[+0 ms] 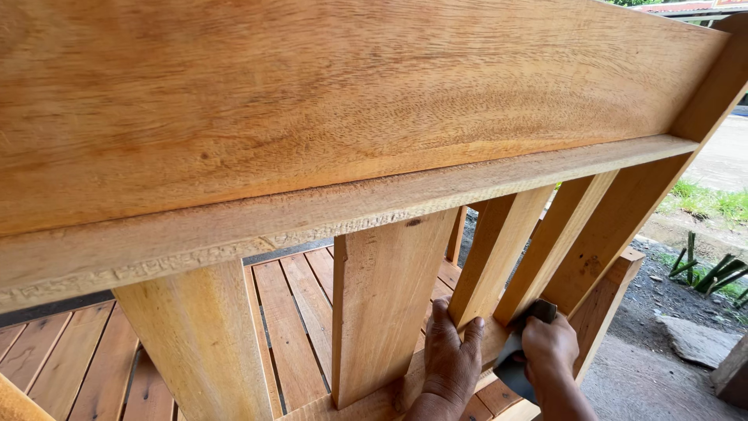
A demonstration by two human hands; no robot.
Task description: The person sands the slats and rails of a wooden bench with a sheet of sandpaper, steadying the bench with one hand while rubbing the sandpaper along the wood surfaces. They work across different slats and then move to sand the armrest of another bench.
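Hands on bench [374,117] rail, right hand [549,343] gripping dark sandpaper [518,366] (folded), left hand [452,355] flat

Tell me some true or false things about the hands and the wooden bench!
1. The right hand holds a dark sheet of sandpaper. True.
2. The left hand is lifted high above the top board. False: it rests low on the bottom rail, beside an upright slat.
3. The bench back is painted blue. False: the wide top board and slats are bare, light brown wood.
4. Green plants grow on the ground at the right. True.
5. The seat behind the slats is made of wooden planks with gaps between them. True.
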